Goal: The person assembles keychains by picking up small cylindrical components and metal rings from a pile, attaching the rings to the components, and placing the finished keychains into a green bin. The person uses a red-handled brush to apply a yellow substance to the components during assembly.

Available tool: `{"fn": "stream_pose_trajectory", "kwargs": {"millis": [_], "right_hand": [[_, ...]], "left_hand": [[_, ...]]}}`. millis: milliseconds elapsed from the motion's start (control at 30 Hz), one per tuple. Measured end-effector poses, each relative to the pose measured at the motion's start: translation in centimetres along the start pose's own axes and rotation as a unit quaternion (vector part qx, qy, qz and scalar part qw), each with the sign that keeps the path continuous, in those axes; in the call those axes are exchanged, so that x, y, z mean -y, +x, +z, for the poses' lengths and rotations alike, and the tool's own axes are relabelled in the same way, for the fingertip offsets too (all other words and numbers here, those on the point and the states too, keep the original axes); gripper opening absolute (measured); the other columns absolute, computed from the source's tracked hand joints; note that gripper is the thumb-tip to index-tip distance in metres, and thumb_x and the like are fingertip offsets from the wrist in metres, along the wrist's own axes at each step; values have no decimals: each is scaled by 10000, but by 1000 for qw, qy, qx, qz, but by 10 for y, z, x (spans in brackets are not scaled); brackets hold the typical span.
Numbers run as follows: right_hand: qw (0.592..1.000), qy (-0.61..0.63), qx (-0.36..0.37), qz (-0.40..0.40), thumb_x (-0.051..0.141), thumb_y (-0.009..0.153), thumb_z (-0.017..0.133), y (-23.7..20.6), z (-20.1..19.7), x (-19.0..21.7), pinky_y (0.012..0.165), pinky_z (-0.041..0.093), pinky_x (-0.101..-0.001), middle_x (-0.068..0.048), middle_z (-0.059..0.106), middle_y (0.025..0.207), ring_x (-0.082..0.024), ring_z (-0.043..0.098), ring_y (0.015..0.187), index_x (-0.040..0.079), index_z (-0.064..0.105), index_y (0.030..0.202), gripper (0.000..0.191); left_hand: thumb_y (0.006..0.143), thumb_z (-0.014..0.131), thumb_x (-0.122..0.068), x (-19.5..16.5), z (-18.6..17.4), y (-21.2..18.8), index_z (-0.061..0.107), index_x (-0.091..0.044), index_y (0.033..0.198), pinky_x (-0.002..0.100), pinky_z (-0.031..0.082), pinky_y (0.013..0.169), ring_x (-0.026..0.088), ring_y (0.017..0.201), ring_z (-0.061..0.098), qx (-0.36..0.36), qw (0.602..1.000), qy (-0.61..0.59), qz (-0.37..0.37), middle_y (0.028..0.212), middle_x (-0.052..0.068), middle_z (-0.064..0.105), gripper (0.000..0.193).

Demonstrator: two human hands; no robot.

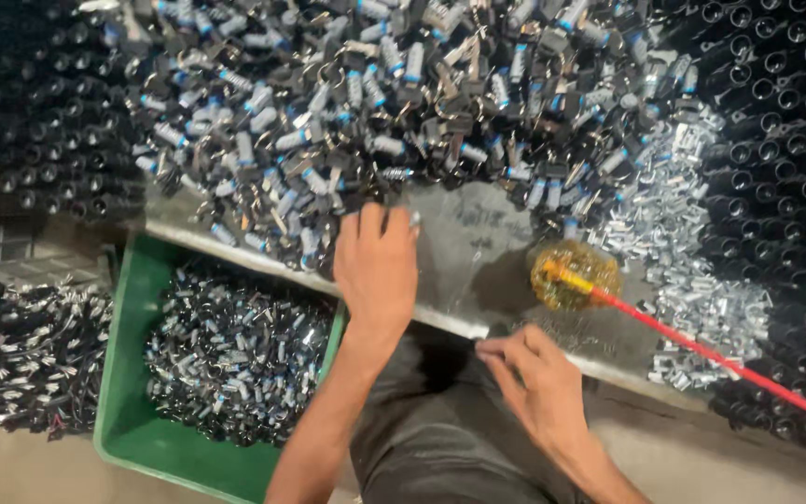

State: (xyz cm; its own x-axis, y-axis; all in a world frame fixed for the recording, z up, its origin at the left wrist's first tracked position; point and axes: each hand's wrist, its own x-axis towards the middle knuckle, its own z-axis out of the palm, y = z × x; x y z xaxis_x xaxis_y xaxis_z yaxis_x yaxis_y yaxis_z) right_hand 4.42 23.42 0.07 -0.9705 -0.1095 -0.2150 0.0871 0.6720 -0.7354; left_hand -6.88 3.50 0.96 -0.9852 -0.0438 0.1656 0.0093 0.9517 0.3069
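Observation:
My left hand (377, 266) lies palm down on the grey metal worktop (478, 252), fingertips reaching into the near edge of a big heap of small black and silver parts with blue bands (366, 103). Whether the fingers hold a part is hidden. My right hand (538, 378) rests at the worktop's front edge with its fingers curled together, nothing visible in them. A screwdriver with a clear yellow handle (573, 275) and a red shaft lies just beyond it.
A green crate (123, 392) full of the same parts stands at the lower left. Small silver metal clips (692, 252) are piled to the right. Racks of black tubes (785, 140) fill the right and left sides.

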Motion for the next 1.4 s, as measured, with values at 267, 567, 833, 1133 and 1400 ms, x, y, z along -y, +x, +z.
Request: {"fn": "stream_pose_trajectory", "kwargs": {"millis": [267,567,833,1133,1400], "right_hand": [[976,198,89,-24,119,813,791,16,-13,-10,535,460,-274,-14,616,774,-136,576,625,69,707,835,100],[939,275,204,25,109,926,692,26,-21,1,596,410,-291,-32,526,793,-143,485,687,64,601,911,102],[945,257,193,61,162,924,716,-4,1,-10,556,380,-252,25,511,744,-81,444,642,88,622,906,121],[922,340,171,69,129,947,700,-36,19,-2,604,391,-236,32,515,782,-66,438,708,52,607,918,124],[908,394,135,40,15,896,707,-34,28,-27,623,397,-196,28,568,793,-44,485,701,52,645,955,92]], "left_hand": [[1068,548,-179,12,-30,3,518,-57,1138,351,513,840,158,884,570,31,773,-623,-117,938,53,577,144],[1072,526,-300,7,-43,-12,423,-89,824,261,221,447,72,525,291,133,493,-809,-293,624,-26,335,342],[1029,493,-282,-11,-54,-39,585,-36,861,293,321,530,124,596,401,184,560,-738,-327,687,4,442,312],[1112,462,-247,-13,-79,-84,532,-48,767,271,352,584,122,622,437,154,802,-561,-134,681,26,494,405],[986,618,-259,-28,-72,-100,666,-64,914,439,452,925,241,940,601,44,910,-410,36,866,49,653,213]]}}
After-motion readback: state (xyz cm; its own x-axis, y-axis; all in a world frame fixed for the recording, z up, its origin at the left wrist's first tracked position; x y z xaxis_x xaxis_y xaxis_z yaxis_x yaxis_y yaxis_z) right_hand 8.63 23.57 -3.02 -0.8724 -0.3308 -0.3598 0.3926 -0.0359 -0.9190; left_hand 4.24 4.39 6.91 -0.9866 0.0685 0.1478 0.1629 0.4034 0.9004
